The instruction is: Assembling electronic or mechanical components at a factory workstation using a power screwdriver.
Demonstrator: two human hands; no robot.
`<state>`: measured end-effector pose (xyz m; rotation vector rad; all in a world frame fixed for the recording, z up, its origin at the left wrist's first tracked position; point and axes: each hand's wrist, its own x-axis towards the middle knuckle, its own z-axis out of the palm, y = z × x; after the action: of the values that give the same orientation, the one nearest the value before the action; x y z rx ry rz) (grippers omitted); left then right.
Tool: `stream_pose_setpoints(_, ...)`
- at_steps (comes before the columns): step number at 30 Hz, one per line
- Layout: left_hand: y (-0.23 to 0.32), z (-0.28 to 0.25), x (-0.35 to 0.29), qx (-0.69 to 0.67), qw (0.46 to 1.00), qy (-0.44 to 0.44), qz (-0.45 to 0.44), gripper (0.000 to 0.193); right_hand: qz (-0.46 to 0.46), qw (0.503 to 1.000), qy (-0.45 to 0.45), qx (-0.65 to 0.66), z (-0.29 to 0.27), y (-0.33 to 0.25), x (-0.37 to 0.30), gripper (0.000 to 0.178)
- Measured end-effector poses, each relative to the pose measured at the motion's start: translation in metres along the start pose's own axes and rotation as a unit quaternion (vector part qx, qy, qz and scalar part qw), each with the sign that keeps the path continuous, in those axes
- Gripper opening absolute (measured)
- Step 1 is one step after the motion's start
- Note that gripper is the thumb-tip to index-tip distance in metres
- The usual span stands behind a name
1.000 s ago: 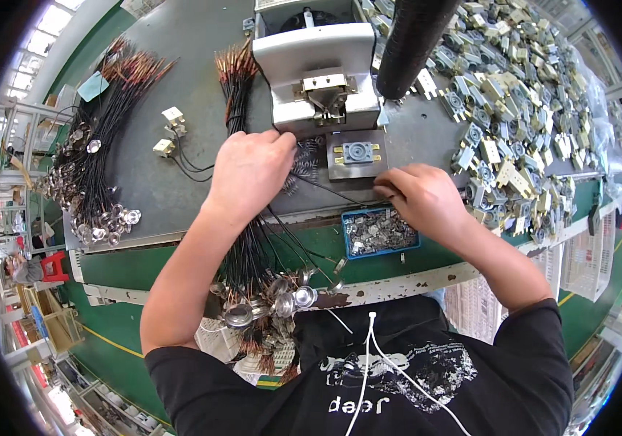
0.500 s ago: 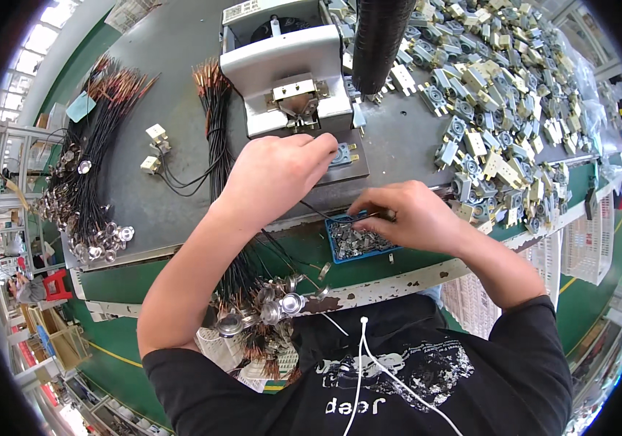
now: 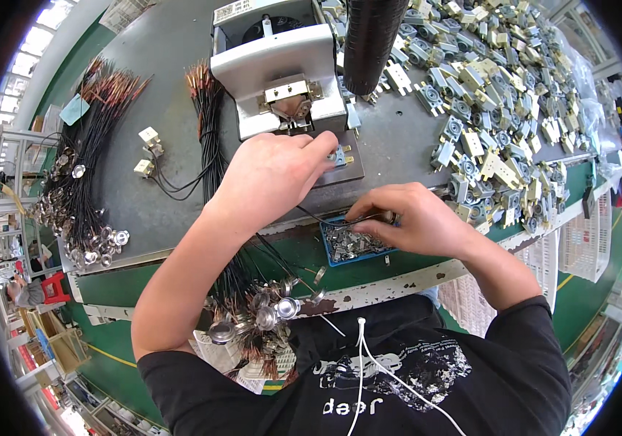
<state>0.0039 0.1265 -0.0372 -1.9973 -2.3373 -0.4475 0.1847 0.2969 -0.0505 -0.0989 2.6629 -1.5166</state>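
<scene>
My left hand (image 3: 271, 171) is bent over a metal plate (image 3: 351, 173) at the foot of a white and grey bench press (image 3: 278, 54). Its fingers are drawn together beside a blue-grey plastic part with brass prongs (image 3: 341, 156); the fingertips are partly hidden, so what they pinch cannot be made out. My right hand (image 3: 413, 218) is closed in a pinch on a black wire (image 3: 311, 215), which runs left towards my left wrist. Below the right fingers sits a blue tray (image 3: 327, 243) of small metal clips (image 3: 354, 243).
A large heap of blue-grey and cream plastic parts (image 3: 485, 109) covers the right of the table. Black wire bundles (image 3: 213, 145) lie to the left, one hanging over the front edge with round metal caps (image 3: 267, 316). A thick black tube (image 3: 370, 43) stands beside the press.
The whole view has shifted slightly, so the table and press appear a little further left. Both hands keep nearly the same pose and place relative to the press and tray.
</scene>
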Motion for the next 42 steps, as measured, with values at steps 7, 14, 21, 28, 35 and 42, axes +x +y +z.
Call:
stream_pose_setpoints(7,0.023,-0.021,-0.029,-0.284,0.958,-0.05,0.013,0.028,-0.014,0.969,0.091,0.228,-0.001,-0.006,-0.011,0.037)
stream_pose_setpoints(14,0.013,-0.041,-0.036,-0.168,0.986,-0.016,0.019,0.018,0.027,0.983,0.047,0.176,-0.01,-0.002,0.0,0.034)
stream_pose_setpoints(21,0.009,-0.056,-0.042,-0.17,0.985,-0.009,-0.019,0.016,0.069,0.886,-0.006,0.459,0.007,0.003,0.02,0.049)
stream_pose_setpoints(28,0.02,-0.037,-0.044,-0.231,0.968,0.004,-0.094,0.017,0.007,0.936,0.232,0.265,0.019,-0.01,0.027,0.039)
stream_pose_setpoints(35,0.007,-0.014,-0.042,-0.15,0.986,0.073,0.003,0.012,0.014,0.935,0.189,0.301,0.002,-0.032,0.022,0.026)
stream_pose_setpoints(42,0.007,-0.03,-0.045,-0.045,0.996,0.073,0.022,0.011,0.1,0.983,-0.049,0.146,-0.03,-0.043,0.04,0.03)
